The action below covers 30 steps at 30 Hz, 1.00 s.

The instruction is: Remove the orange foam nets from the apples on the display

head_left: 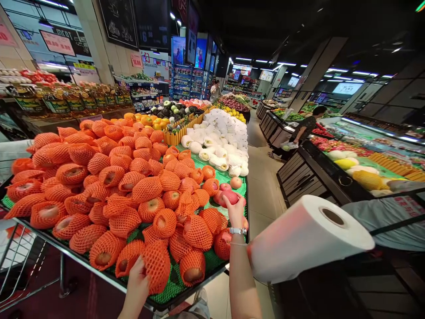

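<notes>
A big heap of apples in orange foam nets (113,186) lies on a green-matted display stand (175,288). My left hand (139,283) at the stand's near edge is closed round one orange foam net (156,266). My right hand (234,210), with a watch on its wrist, reaches to the stand's right side and grips a bare pink-red apple (225,197). Two more bare apples (230,184) lie just beyond it.
A roll of plastic bags (308,237) hangs at the right, close to my right arm. White-netted fruit (221,137) and oranges fill the stand farther back. An aisle (262,190) runs on the right, with a person bent over dark produce counters. A shopping cart (20,261) stands at the left.
</notes>
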Each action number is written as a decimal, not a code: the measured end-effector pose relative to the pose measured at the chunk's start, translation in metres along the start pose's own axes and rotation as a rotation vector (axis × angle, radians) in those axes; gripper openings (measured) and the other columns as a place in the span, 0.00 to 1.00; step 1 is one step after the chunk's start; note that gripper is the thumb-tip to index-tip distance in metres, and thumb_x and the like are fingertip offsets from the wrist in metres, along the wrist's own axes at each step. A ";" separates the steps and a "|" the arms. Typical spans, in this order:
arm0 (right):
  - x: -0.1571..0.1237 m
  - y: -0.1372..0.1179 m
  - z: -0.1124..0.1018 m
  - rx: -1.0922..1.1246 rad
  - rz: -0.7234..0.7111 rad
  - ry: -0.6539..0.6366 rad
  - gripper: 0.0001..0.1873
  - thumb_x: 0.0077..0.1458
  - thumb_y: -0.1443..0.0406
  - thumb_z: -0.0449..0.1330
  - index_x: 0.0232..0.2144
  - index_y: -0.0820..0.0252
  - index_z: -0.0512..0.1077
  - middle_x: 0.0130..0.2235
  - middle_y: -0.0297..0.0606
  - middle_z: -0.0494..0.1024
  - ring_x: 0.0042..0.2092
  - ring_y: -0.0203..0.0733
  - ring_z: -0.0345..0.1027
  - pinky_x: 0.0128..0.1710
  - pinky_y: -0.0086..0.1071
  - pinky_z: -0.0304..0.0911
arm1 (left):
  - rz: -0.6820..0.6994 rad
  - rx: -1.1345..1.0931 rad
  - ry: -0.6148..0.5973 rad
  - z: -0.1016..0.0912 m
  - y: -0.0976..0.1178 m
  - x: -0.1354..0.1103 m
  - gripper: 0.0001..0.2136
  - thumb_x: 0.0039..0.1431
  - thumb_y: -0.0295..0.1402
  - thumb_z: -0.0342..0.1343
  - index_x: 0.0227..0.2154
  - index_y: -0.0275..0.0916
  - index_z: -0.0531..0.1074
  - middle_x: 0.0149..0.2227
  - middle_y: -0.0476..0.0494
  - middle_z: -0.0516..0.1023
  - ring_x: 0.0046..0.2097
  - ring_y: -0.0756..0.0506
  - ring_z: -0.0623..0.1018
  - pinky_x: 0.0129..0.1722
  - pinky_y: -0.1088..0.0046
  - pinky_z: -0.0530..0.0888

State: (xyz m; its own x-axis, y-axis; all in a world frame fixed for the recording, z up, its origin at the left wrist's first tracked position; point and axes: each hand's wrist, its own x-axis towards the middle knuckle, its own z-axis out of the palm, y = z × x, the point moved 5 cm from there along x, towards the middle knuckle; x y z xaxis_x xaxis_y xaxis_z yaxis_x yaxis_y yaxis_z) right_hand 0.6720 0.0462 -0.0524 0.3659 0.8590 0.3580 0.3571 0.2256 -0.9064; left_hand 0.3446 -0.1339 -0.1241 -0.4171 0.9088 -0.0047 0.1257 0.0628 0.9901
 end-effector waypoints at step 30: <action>-0.127 -0.071 0.052 0.352 0.052 -0.477 0.38 0.45 0.59 0.66 0.58 0.56 0.60 0.61 0.45 0.62 0.65 0.55 0.53 0.67 0.50 0.45 | 0.902 0.696 -0.061 0.082 0.118 -0.007 0.12 0.53 0.18 0.47 0.24 0.42 0.69 0.24 0.48 0.75 0.28 0.42 0.77 0.37 0.60 0.79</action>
State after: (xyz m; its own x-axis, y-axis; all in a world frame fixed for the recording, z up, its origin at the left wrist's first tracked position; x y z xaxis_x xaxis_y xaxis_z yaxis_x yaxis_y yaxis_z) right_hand 0.5553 -0.0550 -0.0453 -0.0806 0.9662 0.2450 0.0132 0.2468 -0.9690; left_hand 0.4363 -0.0989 -0.0186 0.1209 0.7557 0.6436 0.8371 -0.4261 0.3431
